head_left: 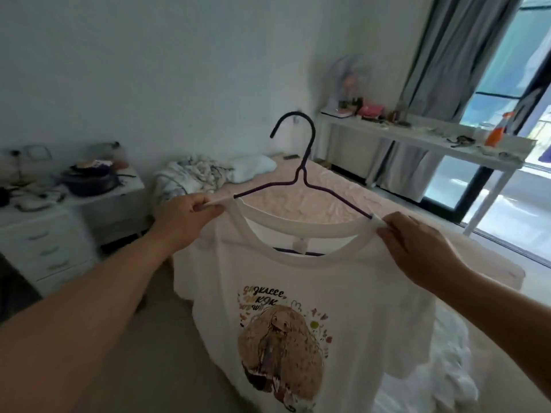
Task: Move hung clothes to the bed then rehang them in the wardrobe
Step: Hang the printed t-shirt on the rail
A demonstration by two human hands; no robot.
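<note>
Head view
Shirt: a white T-shirt [343, 293] with a printed cartoon figure and lettering on the chest, held up in the air in front of the person, over the near end of the bed. Its body hangs down, out of the bottom of the picture.
Hanger: a dark wire hanger [301, 177] sits inside the neck opening. The hook stands upright above the collar, and the lower bar shows through the neck hole.
Left hand: the left hand [185, 213] pinches the collar at the left shoulder, fingers curled round the fabric where the hanger arm enters it.
Right hand: the right hand [417, 245] grasps the right side of the collar, fingertips closed on the fabric at the other hanger arm.
Bed: a bed [313, 201] with a pale pink sheet lies behind and under the shirt. A rumpled blanket [190, 174] and a white pillow [253, 166] lie at its far end, by the wall.
Dresser: a white dresser [44, 234] stands left of the bed, its top cluttered with a dark pan and small things.
Table: a long white table [417, 138] runs along the window on the right, holding small items and an orange bottle [496, 129].
Curtain: a grey curtain [453, 55] hangs at the window behind the table.
</note>
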